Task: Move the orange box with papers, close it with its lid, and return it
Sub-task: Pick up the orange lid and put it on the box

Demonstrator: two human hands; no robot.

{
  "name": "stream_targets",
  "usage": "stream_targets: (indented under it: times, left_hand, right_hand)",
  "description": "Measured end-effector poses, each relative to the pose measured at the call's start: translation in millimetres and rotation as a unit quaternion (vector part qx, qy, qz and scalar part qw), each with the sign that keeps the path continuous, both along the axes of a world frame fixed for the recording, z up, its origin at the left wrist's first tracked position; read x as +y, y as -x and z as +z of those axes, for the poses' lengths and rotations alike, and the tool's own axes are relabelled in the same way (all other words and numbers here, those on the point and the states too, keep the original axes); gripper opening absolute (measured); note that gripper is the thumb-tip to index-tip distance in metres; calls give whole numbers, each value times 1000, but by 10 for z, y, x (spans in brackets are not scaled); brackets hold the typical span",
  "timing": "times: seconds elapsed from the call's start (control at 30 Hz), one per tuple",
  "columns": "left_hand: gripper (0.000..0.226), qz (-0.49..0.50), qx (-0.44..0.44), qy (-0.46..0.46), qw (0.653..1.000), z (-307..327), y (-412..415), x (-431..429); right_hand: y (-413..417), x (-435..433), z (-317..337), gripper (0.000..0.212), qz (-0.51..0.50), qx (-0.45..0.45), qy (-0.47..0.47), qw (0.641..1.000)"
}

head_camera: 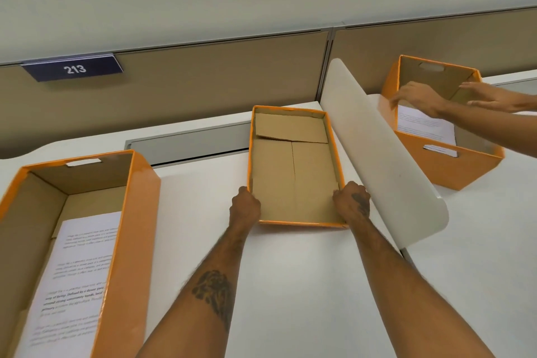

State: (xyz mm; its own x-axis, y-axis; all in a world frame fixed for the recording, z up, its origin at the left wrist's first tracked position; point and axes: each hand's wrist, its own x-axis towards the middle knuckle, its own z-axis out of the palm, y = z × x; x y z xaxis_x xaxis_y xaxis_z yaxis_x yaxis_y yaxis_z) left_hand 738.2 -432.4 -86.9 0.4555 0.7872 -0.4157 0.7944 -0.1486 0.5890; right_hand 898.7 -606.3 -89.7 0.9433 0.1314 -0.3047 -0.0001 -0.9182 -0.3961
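An orange box (130, 212) with printed papers (78, 270) inside stands open at the near left of the white desk (290, 285). In the middle lies its shallow orange lid (293, 166), upside down, brown inside showing. My left hand (244, 206) grips the lid's near left corner. At the near right corner my right hand (353, 202) grips its rim. Both arms stretch forward from below.
A white curved divider (377, 148) rises just right of the lid. Beyond it stands a second orange box (447, 163) with papers, where another person's hands (421, 97) reach in. A beige partition with a "213" sign (74, 68) runs behind the desk.
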Motion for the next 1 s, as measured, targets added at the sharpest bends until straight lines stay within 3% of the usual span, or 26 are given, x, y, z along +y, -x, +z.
stream_targets:
  times: [0.17, 0.33, 0.53, 0.73, 0.8, 0.87, 0.93, 1.0]
  left_hand:
    - [34, 53, -94, 3, 994, 257, 323, 230]
    - [37, 61, -175, 15, 983, 584, 788, 541]
    - [39, 42, -272, 39, 961, 976, 1625, 877]
    - [24, 39, -330, 59, 941, 1517, 2404, 1230]
    - [42, 26, -296, 4, 955, 1770, 2557, 1335]
    - [66, 27, -231, -111, 966, 2059, 2648, 1372]
    - [76, 16, -249, -180, 952, 2339, 2716, 1305]
    - [80, -29, -306, -179, 935, 2579, 2735, 1184]
  right_hand:
    - [280, 78, 184, 26, -13, 28, -60, 998]
    - [583, 229, 581, 31, 27, 26, -139, 990]
    - [1271, 593, 1206, 29, -11, 115, -403, 908]
    - [2126, 994, 1867, 24, -8, 44, -480, 876]
    - [2398, 1100, 2061, 22, -3, 25, -497, 868]
    - [2647, 1194, 2239, 24, -10, 6, -514, 858]
    - [2885, 1289, 2400, 24, -15, -17, -522, 853]
    - [3129, 1389, 2522, 16, -6, -33, -528, 849]
